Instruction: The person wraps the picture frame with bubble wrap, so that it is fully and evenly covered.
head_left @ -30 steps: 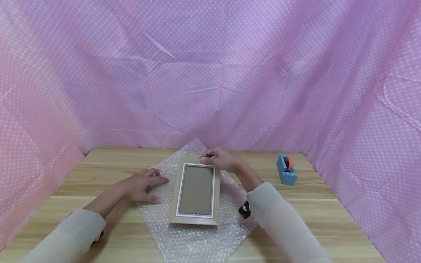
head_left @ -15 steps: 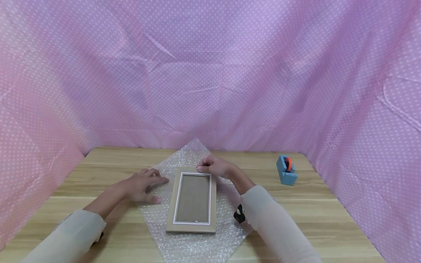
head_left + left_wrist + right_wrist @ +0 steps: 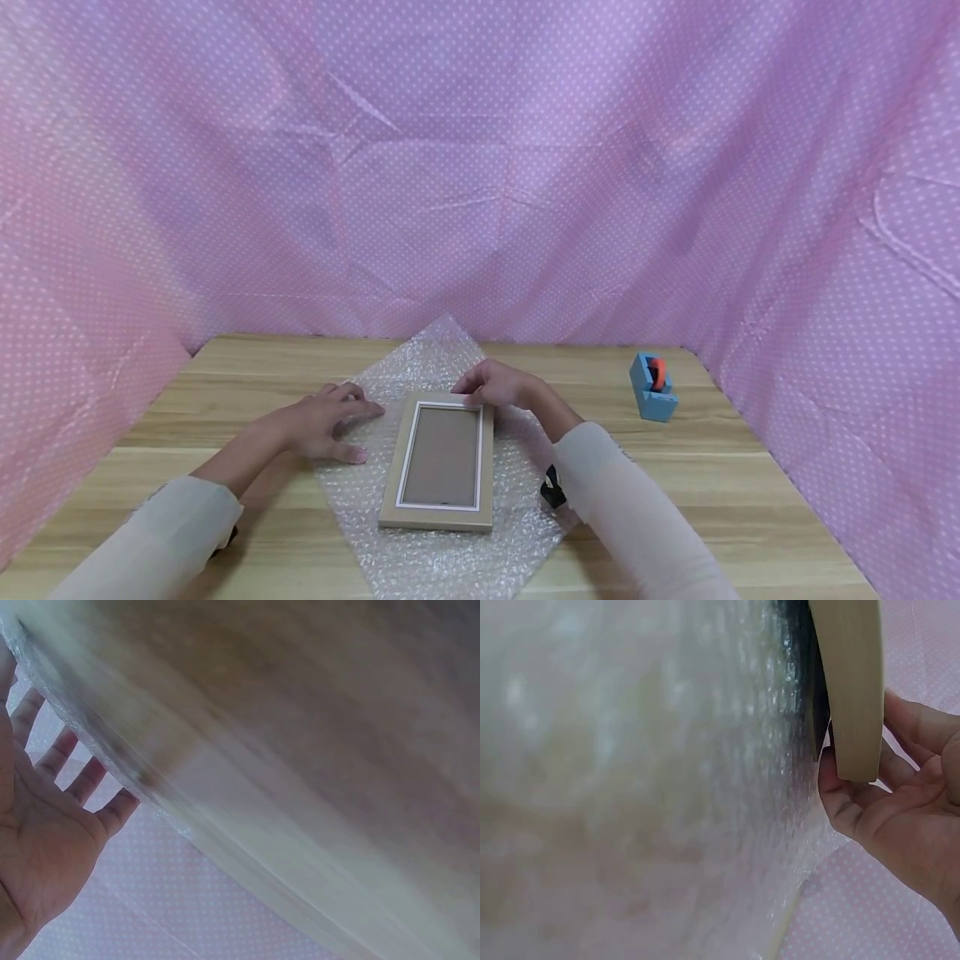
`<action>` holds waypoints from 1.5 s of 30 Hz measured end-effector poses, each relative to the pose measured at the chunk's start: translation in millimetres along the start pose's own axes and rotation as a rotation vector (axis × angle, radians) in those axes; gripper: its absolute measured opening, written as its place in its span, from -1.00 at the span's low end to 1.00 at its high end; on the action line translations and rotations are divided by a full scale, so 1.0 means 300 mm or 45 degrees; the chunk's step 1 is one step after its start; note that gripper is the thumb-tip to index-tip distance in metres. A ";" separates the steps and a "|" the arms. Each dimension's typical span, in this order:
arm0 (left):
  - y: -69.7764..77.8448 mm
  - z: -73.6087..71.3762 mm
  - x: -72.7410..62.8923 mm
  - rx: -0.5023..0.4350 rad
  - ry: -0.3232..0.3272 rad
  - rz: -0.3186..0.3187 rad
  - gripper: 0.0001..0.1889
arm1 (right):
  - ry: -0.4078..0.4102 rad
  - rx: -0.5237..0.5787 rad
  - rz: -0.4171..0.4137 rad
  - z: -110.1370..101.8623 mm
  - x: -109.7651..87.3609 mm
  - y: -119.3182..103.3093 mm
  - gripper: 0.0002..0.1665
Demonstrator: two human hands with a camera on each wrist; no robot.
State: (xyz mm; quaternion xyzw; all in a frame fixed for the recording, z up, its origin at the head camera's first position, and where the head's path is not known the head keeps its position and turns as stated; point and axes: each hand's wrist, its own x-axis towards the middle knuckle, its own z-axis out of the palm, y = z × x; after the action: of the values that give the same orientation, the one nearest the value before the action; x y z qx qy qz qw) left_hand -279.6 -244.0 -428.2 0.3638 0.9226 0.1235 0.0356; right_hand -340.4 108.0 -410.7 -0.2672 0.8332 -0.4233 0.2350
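A light wooden picture frame (image 3: 486, 475) with a white inner border lies face up on a sheet of bubble wrap (image 3: 465, 560), set corner-on to the person. My right hand (image 3: 498, 387) pinches the frame at its far right corner, thumb on the face. In the right wrist view, fingertips reach beneath the frame edge (image 3: 851, 697), which stands a little off the wrap there. To the left, my left hand (image 3: 322, 425) rests with spread fingers on the wrap's left part, apart from the frame. Its spread fingers also show in the left wrist view, at the wrap's edge.
A blue tape dispenser (image 3: 654, 392) with an orange-red roll stands at the right rear of the wooden table (image 3: 720, 483). Pink dotted cloth (image 3: 495, 183) hangs behind the table and along both sides.
The frame has come nearer to the person, and its raised near end has come down onto the wrap. Most recently its far end has lowered slightly. My left hand stays in place.
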 end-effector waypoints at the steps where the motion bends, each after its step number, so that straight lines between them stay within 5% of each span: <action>1: 0.001 -0.002 0.000 -0.003 -0.002 -0.002 -0.17 | -0.006 0.000 0.006 -0.001 -0.002 -0.001 -0.69; 25: 0.007 -0.023 0.008 -0.045 -0.033 -0.018 -0.18 | -0.022 -0.258 -0.071 0.026 -0.013 -0.019 -0.67; 33: -0.002 -0.019 0.012 -0.050 -0.040 -0.018 -0.16 | -0.018 -0.328 -0.170 0.025 -0.005 -0.012 -0.62; 45: 0.005 -0.025 0.012 -0.083 -0.067 -0.047 -0.16 | 0.016 -0.357 -0.124 0.039 0.005 -0.020 -0.63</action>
State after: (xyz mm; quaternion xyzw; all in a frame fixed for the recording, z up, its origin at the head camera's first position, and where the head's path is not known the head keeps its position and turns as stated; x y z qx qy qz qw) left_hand -282.5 -242.2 -420.4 0.3483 0.9234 0.1431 0.0739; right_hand -333.0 97.3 -412.2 -0.3350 0.8716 -0.3154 0.1694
